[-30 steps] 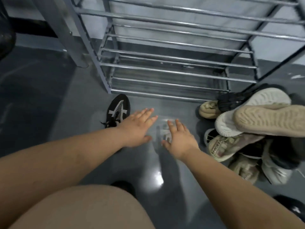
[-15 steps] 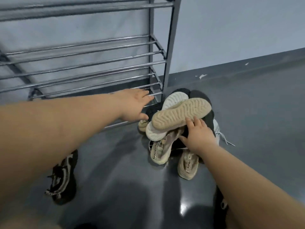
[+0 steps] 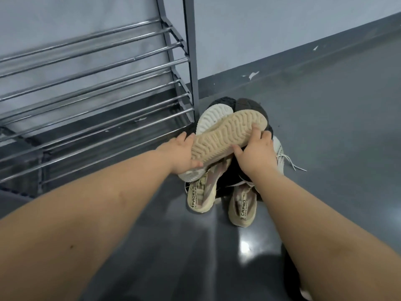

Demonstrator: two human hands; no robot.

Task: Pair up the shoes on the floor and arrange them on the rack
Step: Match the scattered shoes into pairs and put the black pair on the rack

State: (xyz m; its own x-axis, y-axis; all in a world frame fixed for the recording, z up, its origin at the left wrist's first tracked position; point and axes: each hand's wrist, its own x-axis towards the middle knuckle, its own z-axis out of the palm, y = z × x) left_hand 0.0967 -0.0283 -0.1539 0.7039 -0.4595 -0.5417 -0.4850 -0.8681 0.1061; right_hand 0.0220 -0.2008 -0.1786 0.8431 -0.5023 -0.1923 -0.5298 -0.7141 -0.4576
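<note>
Head view, nearest first: two bare forearms reach out over the dark glossy floor [image 3: 325, 109] toward a heap of shoes. Just nearer than the grip lie two camouflage-patterned beige sneakers [image 3: 242, 206] side by side, lettered heels toward the person; they look like a ready pair.

At the grip itself, the left hand [image 3: 181, 154] curls round the heel end of an upturned tan-soled shoe [image 3: 230, 134], thumb underneath, while the right hand [image 3: 256, 152] holds its other side, fingertips pressed on the sole edge near the toe. So both hands are closed round this one shoe, which rests on top of the heap.

Just beyond the grip, a white-soled shoe [image 3: 213, 118] lies partly under it, with dark shoes behind. A pale laced shoe [image 3: 280, 155] sits to the right of the right hand. Further left and beyond stands the metal rack [image 3: 108, 88], its bars bare in view.

To do this step well, I judge the shoe should be lifted straight up so the heap beneath does not tumble, then turned sole down to find its mate before shelving.
</note>
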